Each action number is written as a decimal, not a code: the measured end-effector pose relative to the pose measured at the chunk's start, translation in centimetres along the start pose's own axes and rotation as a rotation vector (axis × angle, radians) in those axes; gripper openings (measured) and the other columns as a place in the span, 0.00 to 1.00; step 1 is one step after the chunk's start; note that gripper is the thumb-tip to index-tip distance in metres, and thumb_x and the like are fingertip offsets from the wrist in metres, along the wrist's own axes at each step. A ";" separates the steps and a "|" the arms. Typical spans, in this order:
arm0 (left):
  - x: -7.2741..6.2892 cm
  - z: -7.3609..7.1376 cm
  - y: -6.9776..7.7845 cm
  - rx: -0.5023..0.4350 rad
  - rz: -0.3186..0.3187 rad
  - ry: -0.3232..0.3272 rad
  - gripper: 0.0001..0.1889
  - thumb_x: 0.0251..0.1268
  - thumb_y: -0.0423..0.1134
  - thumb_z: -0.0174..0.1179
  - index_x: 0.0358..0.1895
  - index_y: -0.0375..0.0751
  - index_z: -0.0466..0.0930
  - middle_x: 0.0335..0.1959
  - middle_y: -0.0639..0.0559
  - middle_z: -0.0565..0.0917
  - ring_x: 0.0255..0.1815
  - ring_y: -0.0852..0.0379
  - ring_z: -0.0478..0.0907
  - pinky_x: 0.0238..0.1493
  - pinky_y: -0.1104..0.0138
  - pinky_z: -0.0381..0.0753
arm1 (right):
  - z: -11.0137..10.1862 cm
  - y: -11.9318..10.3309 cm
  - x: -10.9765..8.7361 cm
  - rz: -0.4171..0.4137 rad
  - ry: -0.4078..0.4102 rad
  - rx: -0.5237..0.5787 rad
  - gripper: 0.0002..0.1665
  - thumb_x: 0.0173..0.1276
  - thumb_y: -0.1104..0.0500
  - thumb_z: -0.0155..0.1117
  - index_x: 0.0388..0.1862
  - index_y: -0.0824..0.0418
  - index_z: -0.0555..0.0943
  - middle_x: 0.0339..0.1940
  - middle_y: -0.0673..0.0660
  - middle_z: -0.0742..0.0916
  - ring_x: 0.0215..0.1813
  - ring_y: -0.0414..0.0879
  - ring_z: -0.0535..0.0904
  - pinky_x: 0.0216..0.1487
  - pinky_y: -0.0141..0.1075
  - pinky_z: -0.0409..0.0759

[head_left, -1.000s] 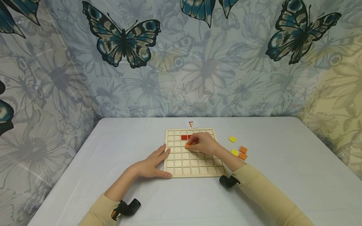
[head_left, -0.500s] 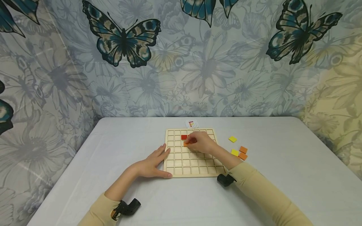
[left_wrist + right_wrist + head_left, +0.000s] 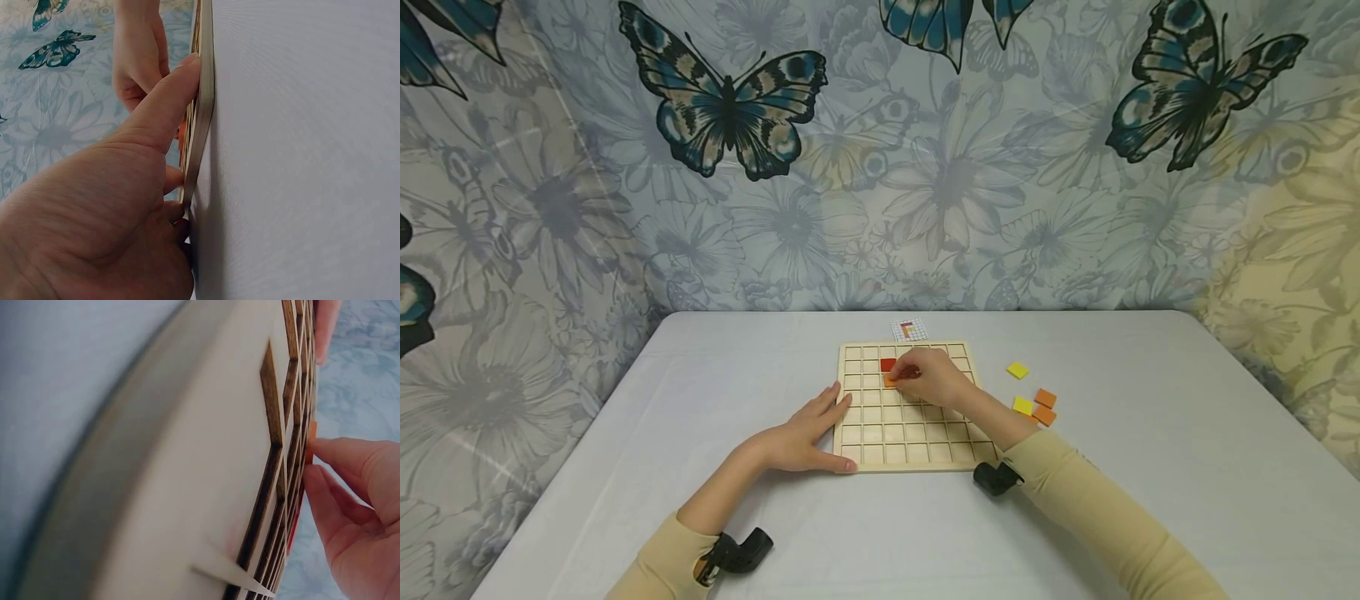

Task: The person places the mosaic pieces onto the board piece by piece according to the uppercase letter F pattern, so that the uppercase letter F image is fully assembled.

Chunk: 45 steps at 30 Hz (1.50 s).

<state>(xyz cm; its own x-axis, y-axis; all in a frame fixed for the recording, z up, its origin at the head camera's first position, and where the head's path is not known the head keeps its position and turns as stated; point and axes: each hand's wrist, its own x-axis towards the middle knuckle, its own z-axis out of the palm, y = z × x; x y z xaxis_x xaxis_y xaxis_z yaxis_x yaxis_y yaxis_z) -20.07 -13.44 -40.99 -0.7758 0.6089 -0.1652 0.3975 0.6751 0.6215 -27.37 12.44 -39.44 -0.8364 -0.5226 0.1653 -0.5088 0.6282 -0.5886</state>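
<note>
A light wooden grid board (image 3: 895, 433) lies on the table. My right hand (image 3: 934, 379) pinches an orange square tile (image 3: 889, 381) between thumb and fingertips, just below a red tile (image 3: 887, 364) set in the grid. In the right wrist view this orange tile (image 3: 312, 434) shows at the board's face, right at the fingertips. The right hand hides part of the red tiles in the head view. My left hand (image 3: 797, 433) rests at the board's left edge with fingers spread; in the left wrist view its thumb (image 3: 169, 100) lies along the rim.
To the right of the board lie a far yellow tile (image 3: 1017, 370), a nearer yellow tile (image 3: 1022, 405) and several orange tiles (image 3: 1046, 397). Behind the board is a small pattern card (image 3: 909, 330). The white table (image 3: 1150, 400) reaches back to a butterfly-patterned wall (image 3: 955, 200).
The right hand has shifted slightly left and away with the orange tile, bringing it up under the left red tile. The left hand has stayed in place.
</note>
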 end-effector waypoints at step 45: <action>-0.2 0.1 -0.1 -0.008 0.005 0.007 0.55 0.57 0.58 0.68 0.78 0.39 0.44 0.79 0.40 0.35 0.78 0.42 0.32 0.73 0.45 0.42 | -5.2 5.1 -6.7 0.268 0.092 0.115 0.10 0.68 0.54 0.66 0.44 0.56 0.86 0.42 0.51 0.87 0.47 0.48 0.79 0.42 0.41 0.75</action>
<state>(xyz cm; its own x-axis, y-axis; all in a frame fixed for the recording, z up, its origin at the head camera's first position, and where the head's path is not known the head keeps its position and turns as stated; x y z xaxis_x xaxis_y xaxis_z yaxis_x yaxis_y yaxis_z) -19.94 -13.58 -41.10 -0.7774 0.6094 -0.1561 0.3975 0.6682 0.6288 -25.42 22.22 -39.43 -0.9554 -0.2890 0.0604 -0.2457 0.6648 -0.7055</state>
